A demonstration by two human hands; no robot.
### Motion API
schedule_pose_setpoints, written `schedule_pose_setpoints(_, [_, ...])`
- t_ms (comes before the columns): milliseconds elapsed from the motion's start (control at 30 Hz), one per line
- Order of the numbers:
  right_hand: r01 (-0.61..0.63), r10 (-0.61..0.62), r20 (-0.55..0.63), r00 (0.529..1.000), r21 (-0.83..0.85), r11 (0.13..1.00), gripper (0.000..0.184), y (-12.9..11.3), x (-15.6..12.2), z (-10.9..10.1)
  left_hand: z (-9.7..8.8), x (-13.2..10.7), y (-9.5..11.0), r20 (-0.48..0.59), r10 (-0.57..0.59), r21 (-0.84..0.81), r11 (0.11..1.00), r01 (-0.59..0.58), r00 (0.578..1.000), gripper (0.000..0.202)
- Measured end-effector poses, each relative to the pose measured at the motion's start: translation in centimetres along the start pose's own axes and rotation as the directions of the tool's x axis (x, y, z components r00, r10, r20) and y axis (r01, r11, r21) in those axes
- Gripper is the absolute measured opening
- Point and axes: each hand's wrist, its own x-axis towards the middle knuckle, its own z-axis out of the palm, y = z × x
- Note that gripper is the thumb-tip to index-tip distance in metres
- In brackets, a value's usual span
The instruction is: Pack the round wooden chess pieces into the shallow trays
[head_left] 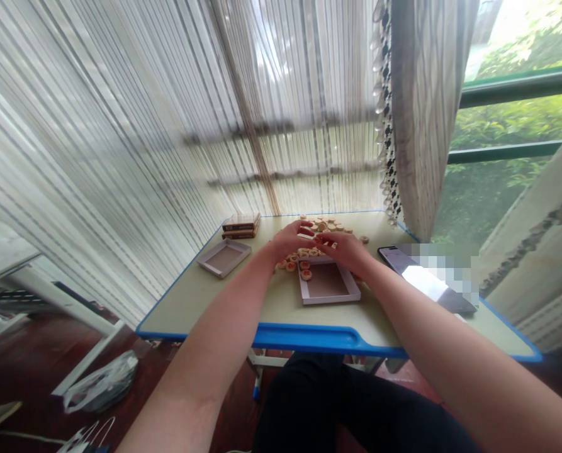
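Discs of pale wood point(325, 224) lie in and beyond our shallow white box point(330, 299); we can't tell whether left hand point(290, 240) or right hand point(345, 246) grips any; their collision could scatter discs.

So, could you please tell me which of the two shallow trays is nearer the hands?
The middle tray, close by the right hand, with round pieces in its far left corner; the other tray lies farther left, near the brown stack.

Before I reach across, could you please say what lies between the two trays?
In the head view, the left forearm crosses between them, above the desk, and round pieces lie beside the right tray.
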Motion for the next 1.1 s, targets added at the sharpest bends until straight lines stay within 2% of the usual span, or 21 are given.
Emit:
schedule_pose_setpoints(100, [-0.05, 0.049, -0.033, 0.998, -0.028, 0.998, 0.025, 0.1, 0.1, -0.1, -0.2, 0.0, 0.2, -0.015, -0.043, 0.132, 0.99, 0.045, 0.999, 0.044])
schedule_pose_setpoints(167, [-0.092, 0.09, -0.03, 0.996, -0.073, 0.993, 0.026, 0.2, 0.0, -0.3, -0.6, 0.1, 0.3, -0.117, -0.045, 0.333, 0.939, 0.081, 0.992, 0.034])
schedule_pose_setpoints(233, [-0.089, 0.091, 0.01, 0.996, -0.142, 0.986, 0.028, 0.2, -0.2, -0.6, -1.1, 0.1, 0.2, -0.273, 0.049, 0.568, 0.815, 0.12, 0.961, 0.028])
schedule_pose_setpoints(300, [-0.034, 0.056, 0.089, 0.994, -0.23, 0.973, 0.029, -0.1, -0.6, -0.9, -1.7, 0.2, 0.0, -0.369, 0.17, 0.745, 0.642, 0.181, 0.914, 0.025])
schedule_pose_setpoints(367, [0.021, 0.039, 0.196, 0.98, -0.3, 0.954, 0.031, -0.5, -1.0, -1.3, -2.1, 0.2, -0.2, -0.387, 0.227, 0.834, 0.499, 0.234, 0.894, 0.024])
schedule_pose_setpoints(433, [0.05, 0.047, 0.279, 0.959, -0.33, 0.943, 0.032, -0.8, -1.4, -1.6, -2.3, 0.1, -0.4, -0.382, 0.223, 0.865, 0.428, 0.262, 0.897, 0.025])
schedule_pose_setpoints(633, [0.068, 0.027, 0.343, 0.939, -0.263, 0.962, 0.036, -1.1, -1.6, -2.2, -2.0, 0.2, -0.5, -0.355, 0.214, 0.891, 0.372, 0.26, 0.91, 0.029])
schedule_pose_setpoints(833, [0.13, -0.052, 0.391, 0.919, -0.176, 0.976, 0.02, -1.3, -1.4, -2.4, -1.7, 0.2, -0.5, -0.322, 0.17, 0.907, 0.338, 0.252, 0.931, 0.031])
schedule_pose_setpoints(967, [0.134, -0.075, 0.31, 0.948, -0.175, 0.975, 0.019, -2.2, -1.5, -2.4, -1.6, 0.1, -0.5, -0.314, 0.178, 0.911, 0.332, 0.244, 0.933, 0.033])
schedule_pose_setpoints(1100, [0.215, -0.191, 0.193, 0.962, -0.107, 0.971, 0.018, -3.0, -1.7, -1.6, -1.5, 0.1, -0.4, -0.308, 0.184, 0.915, 0.325, 0.238, 0.933, 0.036])
